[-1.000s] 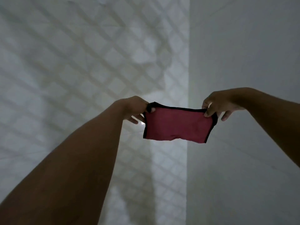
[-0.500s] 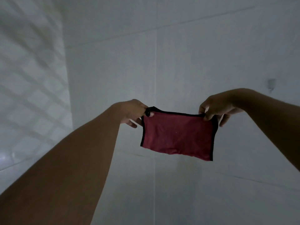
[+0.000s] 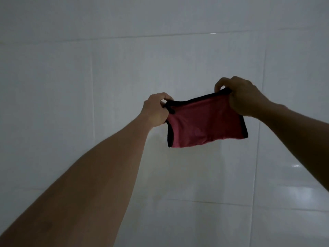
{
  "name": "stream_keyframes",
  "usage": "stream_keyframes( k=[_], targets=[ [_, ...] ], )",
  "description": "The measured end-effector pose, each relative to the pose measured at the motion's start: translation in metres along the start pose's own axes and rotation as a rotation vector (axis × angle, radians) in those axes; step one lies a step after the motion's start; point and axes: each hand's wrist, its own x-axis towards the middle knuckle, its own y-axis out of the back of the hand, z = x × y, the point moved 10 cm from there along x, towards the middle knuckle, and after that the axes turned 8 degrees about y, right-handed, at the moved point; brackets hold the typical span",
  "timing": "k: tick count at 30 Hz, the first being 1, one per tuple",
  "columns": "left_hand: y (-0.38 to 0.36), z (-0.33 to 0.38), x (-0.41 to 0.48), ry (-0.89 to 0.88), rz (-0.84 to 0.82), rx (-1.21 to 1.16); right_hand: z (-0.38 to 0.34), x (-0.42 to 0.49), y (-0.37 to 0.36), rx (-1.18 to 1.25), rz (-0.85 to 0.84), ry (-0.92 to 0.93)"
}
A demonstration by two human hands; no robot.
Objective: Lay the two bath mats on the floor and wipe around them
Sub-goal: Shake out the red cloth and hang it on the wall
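A small red cloth (image 3: 204, 122) with a black border hangs stretched between both my hands, held up in front of a white tiled wall. My left hand (image 3: 156, 109) pinches its upper left corner. My right hand (image 3: 240, 97) grips the upper right corner, a little higher, so the cloth's top edge slopes up to the right. The cloth's lower edge hangs loose. No bath mat and no floor is in view.
Large glossy white wall tiles (image 3: 89, 104) with thin grout lines fill the view. The light is dim, with faint reflections on the tiles at the lower right.
The view has swung from a patterned wall and a corner to a plain tiled wall. Both hands keep hold of the cloth; the right hand has risen, so the cloth tilts.
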Motion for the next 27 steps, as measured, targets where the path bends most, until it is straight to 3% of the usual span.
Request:
stream_keyframes(
  k=[4, 7, 10, 17, 27],
  targets=[
    [-0.014, 0.011, 0.007, -0.072, 0.238, 0.147, 0.016, -0.005, -0.017, -0.191, 0.076, 0.164],
    [-0.029, 0.008, 0.005, -0.142, 0.315, 0.376, 0.028, -0.016, -0.047, -0.247, 0.044, 0.218],
    [-0.048, -0.005, 0.001, -0.177, 0.29, 0.549, 0.038, -0.033, -0.068, -0.199, 0.061, 0.242],
    [-0.069, -0.026, -0.009, -0.227, 0.207, 0.632, 0.03, -0.057, -0.094, -0.097, 0.161, 0.298],
    [-0.11, -0.052, -0.036, -0.12, 0.125, 0.428, 0.018, -0.072, -0.124, 0.026, 0.106, 0.22]
  ],
)
